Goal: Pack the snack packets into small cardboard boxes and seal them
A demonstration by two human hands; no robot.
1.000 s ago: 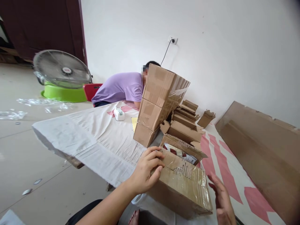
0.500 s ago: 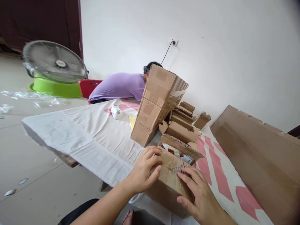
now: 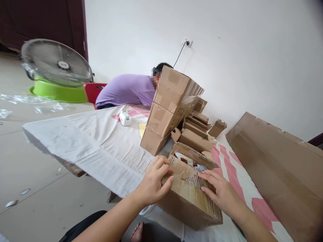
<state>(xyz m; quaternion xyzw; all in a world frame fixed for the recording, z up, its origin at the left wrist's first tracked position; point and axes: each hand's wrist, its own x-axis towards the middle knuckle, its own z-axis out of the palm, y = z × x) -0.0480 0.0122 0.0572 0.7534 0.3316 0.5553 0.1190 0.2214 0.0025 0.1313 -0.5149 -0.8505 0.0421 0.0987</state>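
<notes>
A taped cardboard box (image 3: 188,210) lies at the table's near edge, its top flap tilted up and creased. My left hand (image 3: 156,181) is curled over the left end of that flap, fingers bent and thumb on the near side. On the right, my right hand (image 3: 220,190) touches the flap's other end with fingers apart, thumb and fingertips on the torn, ridged cardboard. Just behind the flap, red-and-white packets (image 3: 188,160) show partly inside the box; the rest of the contents is hidden.
A tall stack of taped boxes (image 3: 161,116) stands beyond my left hand, with open empty cartons (image 3: 195,139) to its right. A large cardboard sheet (image 3: 275,161) leans at right. A white device (image 3: 125,118) sits near a person in a purple shirt (image 3: 126,89).
My right hand has shifted right and up from the box's near right corner onto the flap's end, uncovering that corner. My left hand stays nearly in place.
</notes>
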